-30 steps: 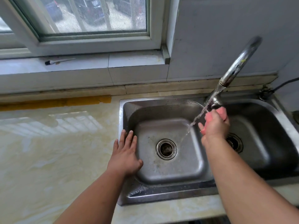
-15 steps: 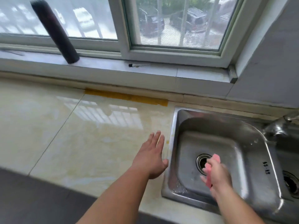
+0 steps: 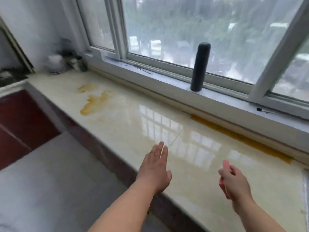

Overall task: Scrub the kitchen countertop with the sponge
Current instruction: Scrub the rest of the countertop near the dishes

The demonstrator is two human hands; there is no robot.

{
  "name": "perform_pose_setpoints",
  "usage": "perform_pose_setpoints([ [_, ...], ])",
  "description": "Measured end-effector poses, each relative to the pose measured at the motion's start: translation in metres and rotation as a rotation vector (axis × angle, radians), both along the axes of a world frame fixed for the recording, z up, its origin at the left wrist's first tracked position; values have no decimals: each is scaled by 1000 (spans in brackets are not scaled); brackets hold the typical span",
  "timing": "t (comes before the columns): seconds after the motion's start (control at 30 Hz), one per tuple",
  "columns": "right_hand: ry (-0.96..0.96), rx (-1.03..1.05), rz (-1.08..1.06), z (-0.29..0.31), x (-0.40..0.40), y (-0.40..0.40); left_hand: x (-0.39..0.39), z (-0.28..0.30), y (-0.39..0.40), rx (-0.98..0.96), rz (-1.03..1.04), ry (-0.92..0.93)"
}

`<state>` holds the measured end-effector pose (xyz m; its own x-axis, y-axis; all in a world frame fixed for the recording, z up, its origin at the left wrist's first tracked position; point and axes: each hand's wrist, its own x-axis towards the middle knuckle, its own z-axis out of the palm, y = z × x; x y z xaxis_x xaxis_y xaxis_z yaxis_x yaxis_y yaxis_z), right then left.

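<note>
A glossy cream countertop [image 3: 133, 124] runs along under the window. An orange-yellow stain [image 3: 95, 102] spreads over its far left part. My right hand [image 3: 234, 183] is shut on a pink sponge [image 3: 223, 187], held above the counter's near right part, with only the sponge's edges showing past my fingers. My left hand [image 3: 156, 166] hovers flat and open over the counter's front edge, fingers together and pointing away from me.
A dark flask [image 3: 199, 66] stands on the window sill. A yellow strip [image 3: 240, 138] lines the counter's back edge on the right. Stacked white bowls [image 3: 56, 64] and dark clutter sit in the far left corner. The sink's rim [image 3: 306, 190] shows at the right edge.
The view has swung left from the sink to the long counter. My right hand carried the sponge out of the sink to above the counter. My left hand left the sink rim.
</note>
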<state>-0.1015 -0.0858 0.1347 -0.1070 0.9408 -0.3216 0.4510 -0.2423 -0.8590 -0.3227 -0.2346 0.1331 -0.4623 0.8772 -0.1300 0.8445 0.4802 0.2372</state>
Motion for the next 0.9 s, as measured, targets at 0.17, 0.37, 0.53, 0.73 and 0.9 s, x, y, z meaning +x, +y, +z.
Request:
perform_pose_setpoints([
  [0.17,93,-76,203,17,-169,-66,-138,23,-97,9,180,46],
  [0.37,116,-56,434,28,-301,-117,-240,28,-169,70,330,10],
  [0.53,113,-61,522,23,-391,-132,-313,19,-189,68,354,-5],
  [0.73,154,-26,552,-4,-524,-118,-438,11,-174,20,293,56],
  [0.9,15,14,519,-20,-617,-91,-535,10,-150,-76,236,52],
])
